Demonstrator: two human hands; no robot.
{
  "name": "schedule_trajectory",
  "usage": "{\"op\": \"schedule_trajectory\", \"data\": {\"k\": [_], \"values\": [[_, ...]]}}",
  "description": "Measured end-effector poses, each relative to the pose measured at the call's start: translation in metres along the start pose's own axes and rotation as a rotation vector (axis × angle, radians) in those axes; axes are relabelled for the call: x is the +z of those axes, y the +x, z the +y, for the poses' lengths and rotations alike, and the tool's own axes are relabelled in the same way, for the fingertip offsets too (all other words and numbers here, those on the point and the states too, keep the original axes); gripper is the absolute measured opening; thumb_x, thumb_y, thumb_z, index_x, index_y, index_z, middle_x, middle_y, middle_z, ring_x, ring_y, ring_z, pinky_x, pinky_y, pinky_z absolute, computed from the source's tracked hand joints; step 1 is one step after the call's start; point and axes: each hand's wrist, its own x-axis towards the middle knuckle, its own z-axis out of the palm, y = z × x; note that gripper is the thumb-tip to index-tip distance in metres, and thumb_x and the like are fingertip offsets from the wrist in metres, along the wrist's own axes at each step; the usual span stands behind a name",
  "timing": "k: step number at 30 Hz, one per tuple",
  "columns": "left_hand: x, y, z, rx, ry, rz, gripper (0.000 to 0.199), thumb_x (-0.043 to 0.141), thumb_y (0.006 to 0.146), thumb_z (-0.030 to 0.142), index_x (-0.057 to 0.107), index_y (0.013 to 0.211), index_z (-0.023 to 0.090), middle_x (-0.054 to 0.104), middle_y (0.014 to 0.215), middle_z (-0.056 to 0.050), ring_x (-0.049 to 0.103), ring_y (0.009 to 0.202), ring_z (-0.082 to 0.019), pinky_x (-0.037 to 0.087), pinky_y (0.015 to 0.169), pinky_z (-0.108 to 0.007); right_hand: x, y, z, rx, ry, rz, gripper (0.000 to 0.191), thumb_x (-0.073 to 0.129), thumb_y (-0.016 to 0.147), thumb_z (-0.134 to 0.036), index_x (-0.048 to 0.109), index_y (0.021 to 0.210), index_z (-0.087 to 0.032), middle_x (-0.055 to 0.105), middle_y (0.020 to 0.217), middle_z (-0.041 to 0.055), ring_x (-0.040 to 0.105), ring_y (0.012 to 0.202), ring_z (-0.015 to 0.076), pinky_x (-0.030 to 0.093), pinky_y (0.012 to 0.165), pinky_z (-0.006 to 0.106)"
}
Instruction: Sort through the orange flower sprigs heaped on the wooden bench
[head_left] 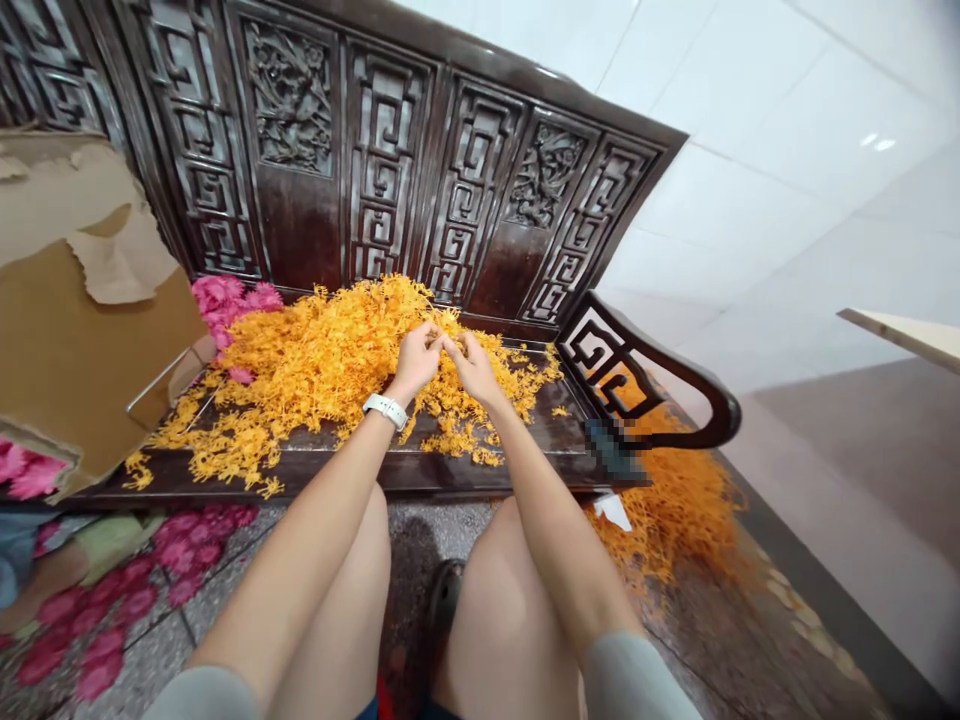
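Along the counter's (555, 432) near edge, loose orange florets (232, 455) look feather-light, soft, springy and apt to tangle; we'd pinch each at its centre. Our left hand (418, 355) and right hand (474, 368) meet fingertip to fingertip over the heap (322, 350); whether they pinch a floret, we can't tell. Pink blooms (217, 295) lie beyond.

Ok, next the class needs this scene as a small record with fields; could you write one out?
seat: dark carved wooden bench
on seat: loose heap of yellow-orange pieces
left hand: over heap, white wristband on wrist
right hand: over heap, fingertips close to the left's
held: too small to tell
bench's left part: torn brown cardboard, pink flowers beside it
floor, right: orange pile
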Motion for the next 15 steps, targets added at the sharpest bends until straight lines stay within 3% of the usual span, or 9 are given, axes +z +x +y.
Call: {"op": "schedule_trajectory", "data": {"k": [4,9,15], "values": [[0.001,0.002,-0.001,0.042,0.033,0.018,0.013,0.064,0.094,0.013,0.061,0.082,0.018,0.064,0.085,-0.002,0.058,0.083,-0.018,0.041,0.079,-0.03,-0.002,0.001,0.008,-0.003,0.153,-0.016,0.057,0.06,0.094,-0.08,0.057,0.099,-0.024,0.052,0.083,-0.0012,0.048,0.081,0.0186,0.042,0.077,0.033],[0.008,-0.001,0.001,0.008,-0.093,-0.058,0.018,0.059,0.097,0.013,0.059,0.08,0.019,0.059,0.078,0.0,0.052,0.075,-0.016,0.039,0.074,-0.028,-0.008,0.003,0.01,-0.019,0.253,-0.017,0.06,0.064,0.091,-0.081,0.057,0.082,-0.022,0.052,0.079,-0.0016,0.045,0.077,0.0162,0.039,0.075,0.031],[0.023,-0.006,0.007,-0.107,-0.375,0.017,0.021,0.051,0.105,0.016,0.054,0.085,0.021,0.058,0.073,0.001,0.057,0.07,-0.014,0.048,0.075,-0.025,-0.003,0.002,0.007,0.198,0.477,0.189,0.055,0.075,0.089,-0.068,0.049,0.073,-0.022,0.046,0.07,-0.0044,0.039,0.07,0.0132,0.036,0.069,0.027]]}}
